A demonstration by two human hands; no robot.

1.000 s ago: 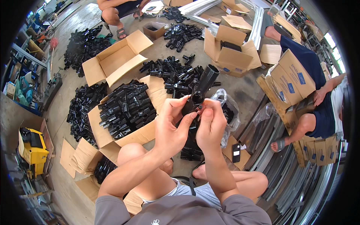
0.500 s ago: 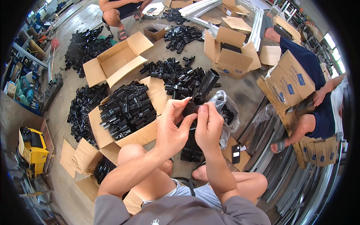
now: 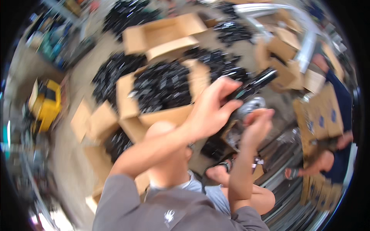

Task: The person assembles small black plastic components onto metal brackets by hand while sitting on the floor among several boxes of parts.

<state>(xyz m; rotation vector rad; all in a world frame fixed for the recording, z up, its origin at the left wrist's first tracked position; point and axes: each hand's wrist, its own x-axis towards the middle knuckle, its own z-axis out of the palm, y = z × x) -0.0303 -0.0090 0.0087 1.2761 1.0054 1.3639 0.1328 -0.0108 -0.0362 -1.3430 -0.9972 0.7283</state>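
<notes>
Since half a second ago the view has swung and blurred, and both hands have risen higher against the boxes, the long black plastic tube part [image 3: 251, 85] now tilting up to the right instead of standing steeply.

Taking the open brown cardboard box filled with black plastic parts [image 3: 160, 90] as the landmark: far to its left a yellow machine [image 3: 45, 102] stands on the concrete floor [image 3: 67, 154], with a wide strip of bare floor between them. Flattened cardboard flaps [image 3: 92, 121] lie just beside the box's left edge, narrowing that strip. Behind the box sits an empty open cardboard box [image 3: 163, 34], its front flap touching the pile of loose black parts [image 3: 111, 73] at the landmark's upper left.

In front of the box's right wall the left hand [image 3: 210, 109] is closed around the lower end of the tube part, fingers wrapped over it. Just right of and below it the right hand [image 3: 257, 125] is curled with narrow fingers; blur hides whether it grips the part or something small beneath it. The tube's upper end juts free over the floor to the right of the box.

Further right, stacked cardboard cartons [image 3: 287, 67] crowd the edge, and another person's hand [image 3: 320, 163] holds flat printed cardboard sheets [image 3: 320, 115], leaving little room on that side.
</notes>
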